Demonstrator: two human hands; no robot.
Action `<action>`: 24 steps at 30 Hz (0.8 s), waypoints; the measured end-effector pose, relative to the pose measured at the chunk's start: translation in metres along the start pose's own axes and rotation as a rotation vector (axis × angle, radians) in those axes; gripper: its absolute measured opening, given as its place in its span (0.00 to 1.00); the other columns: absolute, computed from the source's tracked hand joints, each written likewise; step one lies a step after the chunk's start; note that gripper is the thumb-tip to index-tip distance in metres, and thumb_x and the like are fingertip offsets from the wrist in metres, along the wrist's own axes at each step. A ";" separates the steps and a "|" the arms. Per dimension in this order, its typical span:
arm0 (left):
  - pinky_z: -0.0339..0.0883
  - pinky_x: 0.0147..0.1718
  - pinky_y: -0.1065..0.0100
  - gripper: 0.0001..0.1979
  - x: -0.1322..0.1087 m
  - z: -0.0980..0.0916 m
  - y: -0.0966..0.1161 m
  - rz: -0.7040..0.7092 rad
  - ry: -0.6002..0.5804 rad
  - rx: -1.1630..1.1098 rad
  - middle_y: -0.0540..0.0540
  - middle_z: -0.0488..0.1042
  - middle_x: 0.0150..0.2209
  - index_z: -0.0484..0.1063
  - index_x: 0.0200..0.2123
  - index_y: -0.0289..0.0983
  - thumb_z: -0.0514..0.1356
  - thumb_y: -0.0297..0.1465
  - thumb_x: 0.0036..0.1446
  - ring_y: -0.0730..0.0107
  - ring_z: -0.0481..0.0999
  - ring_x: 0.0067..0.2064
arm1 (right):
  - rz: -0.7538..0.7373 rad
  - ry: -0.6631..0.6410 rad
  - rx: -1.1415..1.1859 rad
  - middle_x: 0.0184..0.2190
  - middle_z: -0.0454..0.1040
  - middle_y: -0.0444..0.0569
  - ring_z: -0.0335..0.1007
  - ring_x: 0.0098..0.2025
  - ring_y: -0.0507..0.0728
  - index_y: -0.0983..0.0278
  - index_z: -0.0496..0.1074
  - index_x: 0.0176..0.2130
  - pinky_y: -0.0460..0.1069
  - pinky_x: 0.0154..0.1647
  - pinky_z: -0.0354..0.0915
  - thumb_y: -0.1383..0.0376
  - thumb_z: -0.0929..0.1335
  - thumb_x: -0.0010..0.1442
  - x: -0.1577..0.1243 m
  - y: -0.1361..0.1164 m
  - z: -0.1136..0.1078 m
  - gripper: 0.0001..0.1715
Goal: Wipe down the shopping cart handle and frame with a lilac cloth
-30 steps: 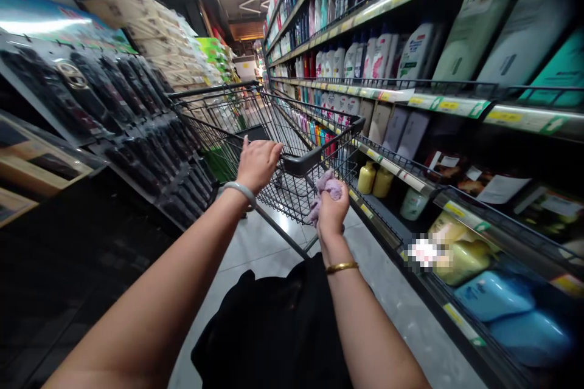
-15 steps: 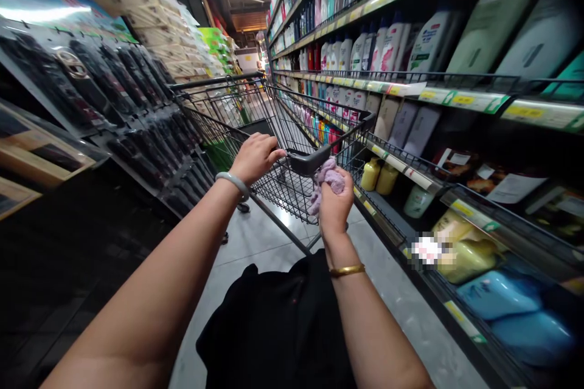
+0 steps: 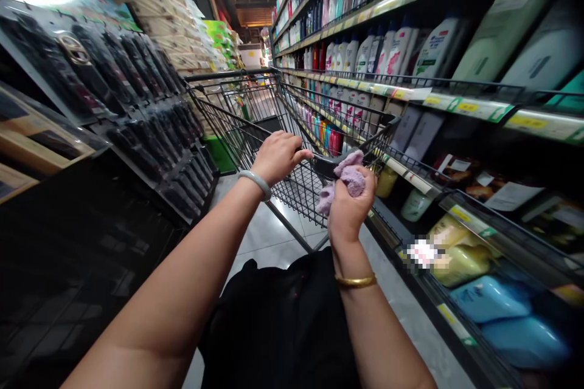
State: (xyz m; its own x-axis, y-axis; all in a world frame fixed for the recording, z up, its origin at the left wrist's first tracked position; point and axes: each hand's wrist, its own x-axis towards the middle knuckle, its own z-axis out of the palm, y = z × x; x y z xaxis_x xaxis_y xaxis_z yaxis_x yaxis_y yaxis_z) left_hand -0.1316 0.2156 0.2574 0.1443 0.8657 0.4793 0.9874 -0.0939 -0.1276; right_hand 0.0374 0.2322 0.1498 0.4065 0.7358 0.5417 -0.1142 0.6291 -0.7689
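Note:
A black wire shopping cart (image 3: 246, 109) stands in a shop aisle in front of me. My left hand (image 3: 277, 155) is closed round the cart's dark handle bar (image 3: 326, 164); a pale bangle sits on that wrist. My right hand (image 3: 349, 206) is closed on a crumpled lilac cloth (image 3: 350, 177) and holds it against the right part of the handle bar. A gold bangle is on the right wrist. The cart's basket looks empty as far as I can see.
Shelves of bottles and refill pouches (image 3: 410, 48) run close along the right, with wire rails and price strips. A rack of dark packaged goods (image 3: 137, 97) slopes on the left. Stacked cartons (image 3: 155, 12) stand further back. The grey tiled floor (image 3: 269, 231) runs ahead.
My right hand with the cloth has risen from below the handle bar up against it. My left hand's fingers have curled round the bar. The cart has swung slightly rightward in view.

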 end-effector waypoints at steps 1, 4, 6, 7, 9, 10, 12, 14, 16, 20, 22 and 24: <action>0.61 0.48 0.56 0.27 0.001 0.000 0.002 0.003 -0.001 -0.001 0.40 0.76 0.38 0.71 0.35 0.38 0.43 0.50 0.71 0.55 0.72 0.42 | -0.040 0.012 -0.001 0.45 0.71 0.47 0.71 0.51 0.56 0.59 0.71 0.42 0.57 0.61 0.66 0.69 0.68 0.54 0.001 -0.003 -0.001 0.13; 0.60 0.47 0.56 0.28 0.002 0.000 0.007 0.010 -0.001 0.002 0.40 0.76 0.38 0.71 0.35 0.38 0.42 0.51 0.71 0.55 0.72 0.42 | -0.095 0.027 0.010 0.43 0.71 0.46 0.71 0.50 0.56 0.59 0.71 0.41 0.57 0.61 0.66 0.70 0.68 0.53 0.005 -0.008 -0.006 0.13; 0.60 0.47 0.56 0.29 0.002 0.000 0.009 0.014 0.000 0.009 0.40 0.76 0.38 0.70 0.35 0.39 0.42 0.52 0.71 0.55 0.72 0.42 | -0.082 0.028 0.000 0.44 0.71 0.47 0.71 0.51 0.56 0.60 0.71 0.41 0.57 0.61 0.66 0.70 0.68 0.53 0.008 -0.006 -0.008 0.14; 0.60 0.47 0.56 0.29 0.001 0.000 0.010 0.014 0.000 0.012 0.41 0.76 0.38 0.70 0.35 0.39 0.41 0.53 0.70 0.55 0.72 0.42 | -0.072 0.026 -0.007 0.45 0.71 0.47 0.71 0.51 0.56 0.60 0.71 0.42 0.57 0.62 0.66 0.70 0.68 0.53 0.009 -0.005 -0.008 0.14; 0.61 0.47 0.56 0.30 0.001 -0.001 0.011 0.015 -0.001 0.014 0.41 0.76 0.38 0.70 0.34 0.39 0.41 0.55 0.69 0.55 0.72 0.42 | -0.051 0.007 -0.006 0.46 0.71 0.47 0.71 0.51 0.56 0.60 0.71 0.43 0.57 0.62 0.66 0.69 0.67 0.53 0.011 -0.002 -0.009 0.15; 0.61 0.47 0.56 0.30 0.000 -0.001 0.011 0.015 -0.002 0.015 0.41 0.76 0.38 0.70 0.34 0.39 0.41 0.55 0.69 0.55 0.72 0.42 | -0.041 -0.007 0.005 0.46 0.72 0.47 0.71 0.51 0.56 0.59 0.71 0.43 0.57 0.62 0.66 0.69 0.67 0.53 0.012 0.000 -0.009 0.15; 0.61 0.46 0.56 0.30 -0.001 -0.002 0.010 0.014 -0.005 0.022 0.40 0.76 0.38 0.70 0.34 0.39 0.40 0.55 0.70 0.55 0.72 0.42 | -0.019 -0.038 0.033 0.46 0.72 0.46 0.71 0.51 0.56 0.59 0.71 0.43 0.57 0.62 0.66 0.68 0.67 0.53 0.012 0.002 -0.009 0.16; 0.61 0.46 0.56 0.30 -0.002 -0.003 0.008 0.009 -0.007 0.029 0.40 0.76 0.38 0.70 0.34 0.39 0.40 0.54 0.70 0.54 0.71 0.42 | 0.002 -0.061 0.058 0.46 0.72 0.46 0.71 0.51 0.56 0.59 0.71 0.44 0.56 0.62 0.66 0.68 0.67 0.53 0.011 0.003 -0.008 0.16; 0.61 0.47 0.56 0.29 -0.003 -0.004 0.006 -0.005 -0.013 0.030 0.40 0.76 0.37 0.70 0.34 0.39 0.40 0.52 0.71 0.54 0.71 0.42 | 0.023 -0.080 0.077 0.46 0.72 0.46 0.71 0.51 0.56 0.59 0.72 0.44 0.56 0.62 0.66 0.68 0.67 0.53 0.011 0.004 -0.007 0.17; 0.61 0.48 0.57 0.27 -0.005 -0.005 0.009 -0.032 -0.021 0.038 0.41 0.76 0.37 0.70 0.34 0.39 0.43 0.52 0.71 0.55 0.72 0.43 | 0.055 -0.086 0.114 0.46 0.72 0.46 0.71 0.52 0.56 0.60 0.72 0.45 0.57 0.63 0.65 0.67 0.67 0.52 0.013 0.010 -0.005 0.18; 0.61 0.47 0.57 0.26 -0.004 -0.006 0.013 -0.047 -0.021 0.046 0.40 0.76 0.37 0.71 0.34 0.39 0.45 0.52 0.70 0.55 0.72 0.43 | 0.057 -0.072 0.121 0.46 0.72 0.46 0.71 0.51 0.55 0.60 0.72 0.45 0.55 0.62 0.66 0.67 0.67 0.52 0.018 0.015 -0.005 0.18; 0.60 0.46 0.57 0.27 -0.003 -0.006 0.018 -0.064 -0.017 0.052 0.40 0.76 0.38 0.72 0.35 0.39 0.46 0.53 0.70 0.54 0.72 0.43 | 0.062 -0.063 0.128 0.45 0.73 0.45 0.72 0.49 0.55 0.60 0.72 0.45 0.54 0.60 0.67 0.67 0.67 0.52 0.023 0.020 -0.005 0.19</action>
State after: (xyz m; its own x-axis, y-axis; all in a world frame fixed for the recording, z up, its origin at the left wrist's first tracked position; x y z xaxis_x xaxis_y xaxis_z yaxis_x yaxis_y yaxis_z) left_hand -0.1138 0.2085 0.2586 0.0799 0.8772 0.4735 0.9897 -0.0132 -0.1424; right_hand 0.0494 0.2603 0.1453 0.3379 0.7857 0.5182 -0.2536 0.6062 -0.7538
